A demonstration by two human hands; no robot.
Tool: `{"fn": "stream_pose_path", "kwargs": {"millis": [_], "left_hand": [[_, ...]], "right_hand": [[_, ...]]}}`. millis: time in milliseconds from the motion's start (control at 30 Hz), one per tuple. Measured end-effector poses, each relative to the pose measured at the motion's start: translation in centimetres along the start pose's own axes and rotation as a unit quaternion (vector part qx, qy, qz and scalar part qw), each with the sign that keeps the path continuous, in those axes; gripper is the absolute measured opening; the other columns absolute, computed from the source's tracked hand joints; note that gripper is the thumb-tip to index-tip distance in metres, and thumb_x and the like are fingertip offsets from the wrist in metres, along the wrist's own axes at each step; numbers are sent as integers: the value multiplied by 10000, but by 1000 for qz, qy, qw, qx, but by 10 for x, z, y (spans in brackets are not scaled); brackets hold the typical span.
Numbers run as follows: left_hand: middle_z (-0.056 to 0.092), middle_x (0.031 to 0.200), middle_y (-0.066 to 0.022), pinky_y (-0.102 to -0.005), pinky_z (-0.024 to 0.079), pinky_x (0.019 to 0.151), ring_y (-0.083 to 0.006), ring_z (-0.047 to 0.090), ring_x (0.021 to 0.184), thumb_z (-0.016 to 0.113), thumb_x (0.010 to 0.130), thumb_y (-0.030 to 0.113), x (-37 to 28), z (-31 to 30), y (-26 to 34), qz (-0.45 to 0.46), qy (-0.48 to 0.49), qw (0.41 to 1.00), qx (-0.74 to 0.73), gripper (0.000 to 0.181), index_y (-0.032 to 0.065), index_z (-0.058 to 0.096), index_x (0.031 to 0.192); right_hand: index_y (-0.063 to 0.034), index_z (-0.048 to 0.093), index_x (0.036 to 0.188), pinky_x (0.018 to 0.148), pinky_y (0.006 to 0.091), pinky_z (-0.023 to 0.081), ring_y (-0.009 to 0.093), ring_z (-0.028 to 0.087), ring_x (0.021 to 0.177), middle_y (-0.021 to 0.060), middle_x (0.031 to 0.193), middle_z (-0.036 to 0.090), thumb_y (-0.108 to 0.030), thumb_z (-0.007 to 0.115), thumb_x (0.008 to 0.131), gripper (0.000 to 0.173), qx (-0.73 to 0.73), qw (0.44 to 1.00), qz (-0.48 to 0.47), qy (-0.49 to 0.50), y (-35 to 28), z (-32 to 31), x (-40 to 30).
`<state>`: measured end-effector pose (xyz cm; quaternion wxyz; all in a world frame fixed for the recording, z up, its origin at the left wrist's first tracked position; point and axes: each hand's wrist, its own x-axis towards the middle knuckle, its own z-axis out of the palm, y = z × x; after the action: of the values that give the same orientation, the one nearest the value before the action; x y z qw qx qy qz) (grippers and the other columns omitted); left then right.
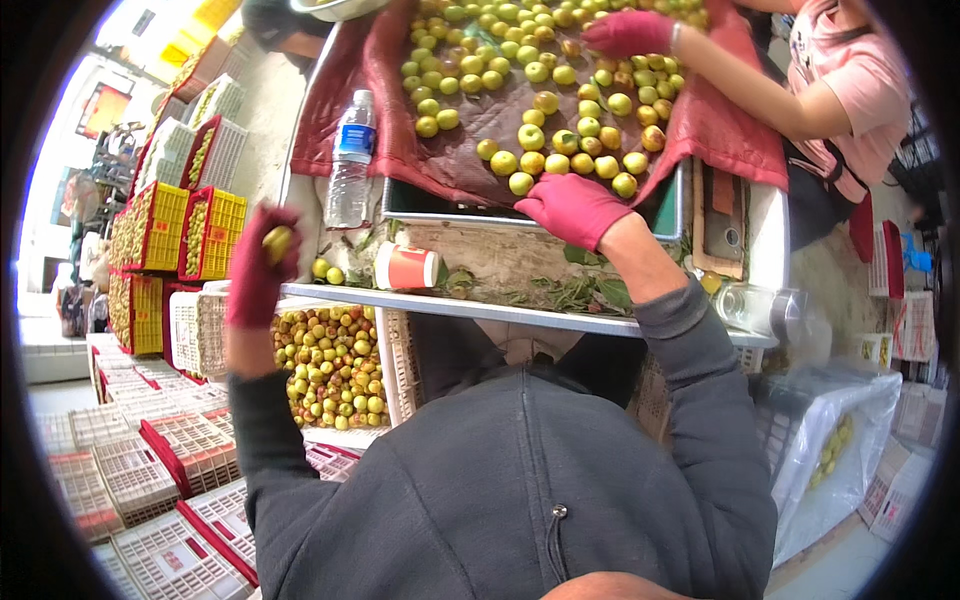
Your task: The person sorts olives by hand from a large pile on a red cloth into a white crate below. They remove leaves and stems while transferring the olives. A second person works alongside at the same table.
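My left hand point(255, 281), in a magenta glove, is raised left of the table edge with a yellow-green jujube point(277, 244) in its fingers. Just below and to the right of that hand, a white plastic crate point(397, 360) is full of green and brown jujubes point(330, 367). My right hand point(576, 211), gloved alike, rests at the near edge of a red cloth point(480, 187). Its fingertips are by the nearest loose jujubes point(556, 164); the palm side is hidden, so a fruit inside cannot be made out. Many jujubes lie spread over the cloth.
A water bottle point(352, 161) and a tipped paper cup point(407, 265) lie on the table among leaves point(581, 291). To the right are a phone point(721, 217) and a clear jar point(757, 307). A co-worker's gloved hand point(630, 34) reaches over the fruit. Stacked crates point(154, 225) stand left.
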<state>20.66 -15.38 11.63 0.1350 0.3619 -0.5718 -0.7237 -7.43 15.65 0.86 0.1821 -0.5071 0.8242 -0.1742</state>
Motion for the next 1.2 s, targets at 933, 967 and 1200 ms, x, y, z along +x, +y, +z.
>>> {"fn": "stream_pose_path", "kwargs": {"millis": [933, 967, 1200], "left_hand": [[682, 1031, -215, -388, 535, 763, -324, 681, 837, 721, 947, 322, 161, 227, -76, 412, -143, 814, 383, 382, 113, 683, 1265], [678, 1069, -194, -395, 537, 796, -330, 683, 895, 722, 933, 297, 163, 227, -77, 402, -118, 802, 426, 389, 137, 665, 1284], [456, 1517, -180, -611, 345, 1124, -511, 393, 1385, 755, 827, 357, 183, 193, -87, 386, 18, 623, 680, 565, 226, 594, 1353]], "right_hand": [[-50, 743, 998, 878, 490, 542, 395, 677, 982, 176, 1077, 694, -406, 618, 961, 379, 1, 999, -12, 45, 0, -9, -9], [-55, 745, 981, 863, 487, 548, 384, 682, 975, 176, 1049, 704, -389, 636, 943, 353, 11, 999, -6, 45, 3, -16, -9], [-31, 568, 1346, 1051, 419, 470, 360, 582, 1229, 198, 1282, 624, -253, 740, 867, 556, -182, 938, 165, 244, 72, -41, -11]]}}
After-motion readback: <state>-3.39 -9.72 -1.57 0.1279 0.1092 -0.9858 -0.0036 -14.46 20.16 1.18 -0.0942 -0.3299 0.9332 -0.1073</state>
